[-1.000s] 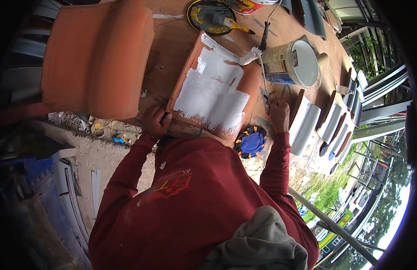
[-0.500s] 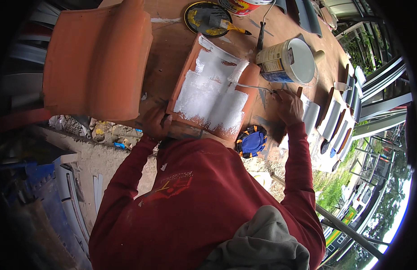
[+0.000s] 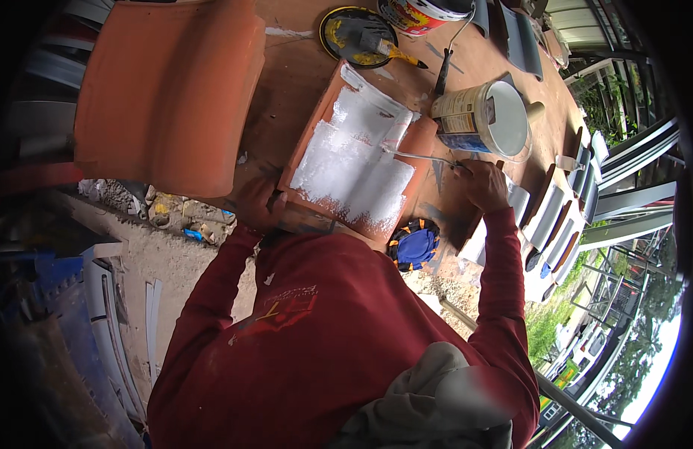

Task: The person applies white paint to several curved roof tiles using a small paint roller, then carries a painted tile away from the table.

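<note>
A curved clay roof tile [image 3: 300, 161] lies on the table in front of me, much of its top coated in white paint [image 3: 354, 157]. My right hand [image 3: 483, 185] is closed around the handle of a paint roller, whose thin wire frame [image 3: 429, 158] reaches left over the tile. The roller's sleeve is hard to tell from the white paint. At the tile's near left corner, my left hand [image 3: 260, 205] is in shade, its fingers bent against the edge. Bare orange clay shows along the tile's borders.
Right of the tile stands a paint bucket [image 3: 459, 120]. Beyond are a black lid [image 3: 346, 36] with a paintbrush [image 3: 395, 51] and another paint can [image 3: 417, 16]. A large clay tile [image 3: 167, 97] rests at left, a blue cloth item [image 3: 414, 245] by the near edge, painted tiles [image 3: 545, 213] at right.
The bare clay patch near the tile's upper right is now mostly covered with white. The roller frame has shifted slightly. The whole view has moved a little; my left hand stays at the corner.
</note>
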`<action>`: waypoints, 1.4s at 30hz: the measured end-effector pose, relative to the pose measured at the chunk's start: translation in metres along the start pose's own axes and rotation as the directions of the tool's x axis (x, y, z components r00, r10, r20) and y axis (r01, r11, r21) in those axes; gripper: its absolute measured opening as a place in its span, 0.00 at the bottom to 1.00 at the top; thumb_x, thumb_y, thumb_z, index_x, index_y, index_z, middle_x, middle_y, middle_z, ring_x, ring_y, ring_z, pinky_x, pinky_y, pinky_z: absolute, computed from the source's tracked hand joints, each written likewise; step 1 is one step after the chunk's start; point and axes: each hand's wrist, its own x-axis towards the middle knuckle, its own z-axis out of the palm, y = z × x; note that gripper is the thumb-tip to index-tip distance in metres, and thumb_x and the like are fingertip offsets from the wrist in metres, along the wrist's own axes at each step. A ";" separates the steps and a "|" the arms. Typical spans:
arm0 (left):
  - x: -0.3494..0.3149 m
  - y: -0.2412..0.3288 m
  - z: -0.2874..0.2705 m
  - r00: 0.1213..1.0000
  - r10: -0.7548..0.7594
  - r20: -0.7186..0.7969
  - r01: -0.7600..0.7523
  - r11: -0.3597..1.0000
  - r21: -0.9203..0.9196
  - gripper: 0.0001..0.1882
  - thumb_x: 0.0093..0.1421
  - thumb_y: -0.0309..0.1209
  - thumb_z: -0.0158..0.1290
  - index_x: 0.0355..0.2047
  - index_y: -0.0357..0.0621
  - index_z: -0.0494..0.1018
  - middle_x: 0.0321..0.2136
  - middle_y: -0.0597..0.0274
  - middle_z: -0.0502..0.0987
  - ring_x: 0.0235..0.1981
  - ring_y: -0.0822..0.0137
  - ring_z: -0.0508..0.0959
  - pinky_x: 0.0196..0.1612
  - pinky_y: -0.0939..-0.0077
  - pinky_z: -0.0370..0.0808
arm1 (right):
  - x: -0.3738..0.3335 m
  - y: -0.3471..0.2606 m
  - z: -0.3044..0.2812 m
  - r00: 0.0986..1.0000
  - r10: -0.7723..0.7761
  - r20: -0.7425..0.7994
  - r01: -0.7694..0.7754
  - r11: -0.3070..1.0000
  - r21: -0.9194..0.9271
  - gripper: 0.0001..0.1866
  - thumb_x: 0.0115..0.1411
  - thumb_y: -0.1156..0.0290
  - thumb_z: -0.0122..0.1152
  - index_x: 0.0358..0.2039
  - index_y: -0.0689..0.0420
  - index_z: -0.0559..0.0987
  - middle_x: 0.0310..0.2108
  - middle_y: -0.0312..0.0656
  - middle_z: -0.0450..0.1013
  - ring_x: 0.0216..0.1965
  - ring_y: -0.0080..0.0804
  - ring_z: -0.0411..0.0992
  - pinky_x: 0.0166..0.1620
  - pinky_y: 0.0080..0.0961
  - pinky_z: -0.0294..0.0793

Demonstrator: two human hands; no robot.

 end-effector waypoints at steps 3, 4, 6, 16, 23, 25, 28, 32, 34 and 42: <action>0.000 -0.002 -0.002 1.000 0.010 0.023 -0.010 1.000 0.007 0.22 0.58 0.40 0.56 0.44 0.33 0.77 0.42 0.40 0.77 0.43 0.41 0.77 0.48 0.51 0.74 | 0.000 0.000 0.000 1.000 -0.013 0.017 0.014 0.999 -0.032 0.10 0.59 0.61 0.64 0.32 0.53 0.83 0.28 0.47 0.79 0.33 0.50 0.78 0.35 0.45 0.75; 0.000 -0.003 -0.003 0.999 0.023 0.027 -0.023 1.000 -0.007 0.21 0.58 0.40 0.56 0.44 0.33 0.77 0.41 0.40 0.77 0.42 0.41 0.77 0.47 0.51 0.74 | 0.005 -0.008 0.012 0.997 -0.048 -0.056 0.045 0.998 -0.045 0.10 0.59 0.61 0.64 0.33 0.53 0.83 0.28 0.47 0.79 0.33 0.50 0.78 0.34 0.45 0.75; 0.005 -0.001 -0.001 0.999 0.041 0.030 -0.040 0.999 -0.018 0.21 0.58 0.39 0.56 0.43 0.33 0.77 0.40 0.41 0.77 0.42 0.41 0.77 0.46 0.51 0.74 | 0.016 -0.022 0.036 0.988 -0.081 -0.133 0.074 0.995 -0.060 0.10 0.59 0.61 0.64 0.33 0.53 0.83 0.29 0.46 0.79 0.32 0.50 0.78 0.34 0.45 0.75; 0.006 0.004 -0.002 0.998 0.063 -0.031 -0.063 0.998 0.003 0.19 0.59 0.38 0.56 0.41 0.33 0.76 0.36 0.43 0.76 0.38 0.43 0.76 0.41 0.53 0.74 | -0.023 0.008 0.008 0.987 0.095 -0.128 -0.091 0.995 0.039 0.10 0.59 0.61 0.64 0.36 0.53 0.83 0.33 0.44 0.80 0.34 0.48 0.78 0.37 0.43 0.76; 0.009 0.005 -0.009 0.996 0.005 0.089 -0.001 0.999 -0.051 0.19 0.60 0.39 0.55 0.42 0.34 0.76 0.37 0.43 0.76 0.39 0.43 0.76 0.43 0.53 0.73 | 0.043 -0.026 0.060 0.965 -0.110 -0.238 0.150 0.976 0.158 0.10 0.58 0.62 0.65 0.34 0.54 0.84 0.32 0.44 0.79 0.34 0.47 0.77 0.37 0.41 0.75; 0.009 0.004 -0.008 0.996 0.009 0.093 -0.007 1.000 -0.024 0.19 0.61 0.39 0.55 0.43 0.34 0.76 0.38 0.42 0.76 0.41 0.43 0.76 0.45 0.53 0.73 | 0.073 -0.043 0.069 0.953 -0.152 -0.262 0.202 0.963 0.179 0.10 0.58 0.62 0.65 0.34 0.55 0.84 0.32 0.44 0.79 0.33 0.48 0.77 0.36 0.41 0.75; 0.004 0.003 -0.003 0.997 0.018 0.078 -0.019 1.000 0.016 0.20 0.62 0.40 0.54 0.45 0.35 0.77 0.41 0.42 0.76 0.43 0.43 0.76 0.47 0.52 0.73 | 0.083 -0.058 0.068 0.951 -0.172 -0.259 0.224 0.956 0.189 0.10 0.59 0.62 0.64 0.34 0.55 0.83 0.33 0.45 0.79 0.33 0.49 0.76 0.36 0.41 0.75; -0.003 -0.001 0.000 0.998 0.006 0.064 -0.008 0.999 0.036 0.22 0.64 0.42 0.52 0.47 0.35 0.76 0.43 0.41 0.77 0.45 0.42 0.76 0.49 0.52 0.73 | 0.070 -0.071 0.063 0.930 -0.105 -0.353 0.197 0.951 0.238 0.10 0.61 0.64 0.63 0.35 0.57 0.83 0.29 0.45 0.77 0.29 0.45 0.76 0.33 0.39 0.74; 0.001 0.001 -0.002 0.998 -0.005 0.062 0.005 1.000 0.005 0.22 0.64 0.43 0.52 0.47 0.35 0.76 0.43 0.40 0.77 0.45 0.42 0.76 0.50 0.52 0.72 | 0.048 -0.078 0.062 0.971 0.049 -0.233 0.049 0.915 0.399 0.10 0.62 0.64 0.62 0.36 0.58 0.83 0.27 0.45 0.76 0.27 0.42 0.75 0.33 0.35 0.74; 0.005 -0.001 -0.003 0.993 0.036 0.111 -0.030 0.998 -0.058 0.22 0.64 0.42 0.51 0.47 0.33 0.75 0.42 0.41 0.77 0.43 0.42 0.76 0.49 0.52 0.72 | 0.011 -0.113 0.087 0.929 0.143 -0.342 0.045 0.873 0.485 0.12 0.62 0.66 0.61 0.42 0.57 0.82 0.30 0.46 0.77 0.30 0.46 0.77 0.33 0.38 0.75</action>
